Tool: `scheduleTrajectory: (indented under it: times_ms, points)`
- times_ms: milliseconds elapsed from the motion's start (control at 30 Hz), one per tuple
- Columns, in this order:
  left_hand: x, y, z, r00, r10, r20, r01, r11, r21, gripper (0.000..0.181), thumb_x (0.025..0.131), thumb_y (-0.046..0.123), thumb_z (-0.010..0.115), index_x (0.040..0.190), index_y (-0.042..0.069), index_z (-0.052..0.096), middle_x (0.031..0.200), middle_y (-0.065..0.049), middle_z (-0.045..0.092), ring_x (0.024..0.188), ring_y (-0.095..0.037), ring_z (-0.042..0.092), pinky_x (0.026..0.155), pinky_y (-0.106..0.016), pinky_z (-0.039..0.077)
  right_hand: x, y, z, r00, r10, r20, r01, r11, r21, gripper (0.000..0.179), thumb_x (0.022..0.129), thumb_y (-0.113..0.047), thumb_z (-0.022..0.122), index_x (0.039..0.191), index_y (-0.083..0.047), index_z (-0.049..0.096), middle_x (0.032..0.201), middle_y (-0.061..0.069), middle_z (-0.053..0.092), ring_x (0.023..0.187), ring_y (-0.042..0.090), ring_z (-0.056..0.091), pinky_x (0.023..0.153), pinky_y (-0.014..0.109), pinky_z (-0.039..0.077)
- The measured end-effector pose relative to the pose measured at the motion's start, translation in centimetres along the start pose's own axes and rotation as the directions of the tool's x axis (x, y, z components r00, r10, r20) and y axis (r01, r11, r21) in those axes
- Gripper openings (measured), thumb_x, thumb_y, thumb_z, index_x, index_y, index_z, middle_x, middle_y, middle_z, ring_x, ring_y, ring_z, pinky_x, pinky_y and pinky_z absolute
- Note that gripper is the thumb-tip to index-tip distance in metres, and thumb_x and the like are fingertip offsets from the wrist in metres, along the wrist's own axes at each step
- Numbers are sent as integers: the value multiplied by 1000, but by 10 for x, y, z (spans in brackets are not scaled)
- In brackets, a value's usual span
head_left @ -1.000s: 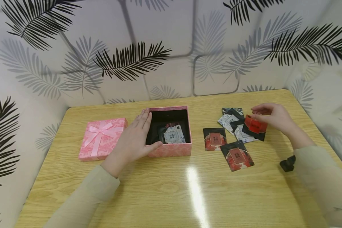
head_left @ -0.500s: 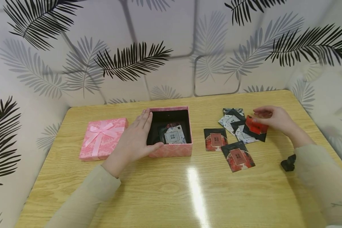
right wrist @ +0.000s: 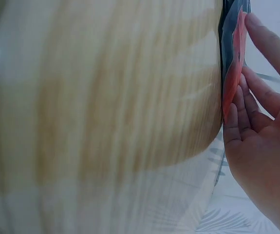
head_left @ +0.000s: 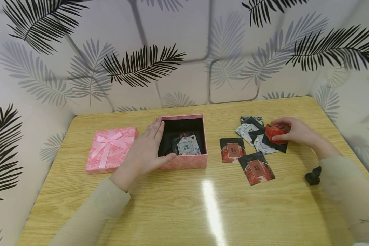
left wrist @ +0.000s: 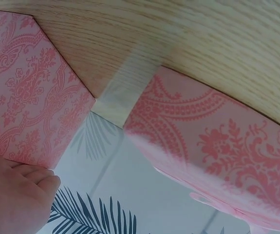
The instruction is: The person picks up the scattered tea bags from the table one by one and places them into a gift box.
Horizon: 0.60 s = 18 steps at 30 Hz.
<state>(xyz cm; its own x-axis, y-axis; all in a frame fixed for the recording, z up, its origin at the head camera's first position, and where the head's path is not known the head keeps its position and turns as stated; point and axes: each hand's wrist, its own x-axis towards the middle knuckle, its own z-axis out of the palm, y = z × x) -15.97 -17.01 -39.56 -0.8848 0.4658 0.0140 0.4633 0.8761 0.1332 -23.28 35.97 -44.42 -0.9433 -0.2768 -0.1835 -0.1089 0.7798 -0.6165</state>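
Observation:
My left hand (head_left: 142, 150) lies with straight fingers along the left rim of an open pink box (head_left: 184, 162) with a black inside. The left wrist view has its fingertips on the box's patterned side wall (left wrist: 28, 87). Inside lie a white sachet (head_left: 189, 146) and darker ones partly under it. At the right, my right hand (head_left: 296, 130) pinches a red sachet (head_left: 272, 134) between thumb and fingers, and the sachet bows up. A black sachet (head_left: 282, 147) is under it, on a loose pile. In the right wrist view the red sachet (right wrist: 234, 73) stands edge-on by the fingers.
The box's pink lid (head_left: 110, 148) with a ribbon bow lies left of it. Two black-and-red sachets (head_left: 232, 150) rest between box and pile. A small black object (head_left: 312, 176) is by the right sleeve. A leaf-patterned wall (head_left: 184, 68) borders the table (head_left: 172, 212).
My right hand has moved slightly left and closed its thumb and fingers on the red sachet, which now bends upward. The left hand has stayed on the box rim.

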Motion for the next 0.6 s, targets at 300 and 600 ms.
scheduleTrajectory:
  times_ms: [300,600]
  points:
    - [1,-1,2,1000,1,-15,-1,1000,-5,110,97,72,55,168,-3,16,178,-20,13,166,-35,17,134,-49,24,3,-4,-3,1000,5,21,-4,1000,-25,59,91,-12,85,139,12,60,128,32,66,104,22,65,76,12,49]
    - [0,-1,2,1000,-5,-12,5,1000,-6,110,97,71,57,168,-2,17,178,-19,13,166,-36,17,133,-52,26,2,-8,-1,1000,28,-11,-28,999,-15,52,93,-11,81,136,11,60,125,32,66,99,15,62,76,12,47]
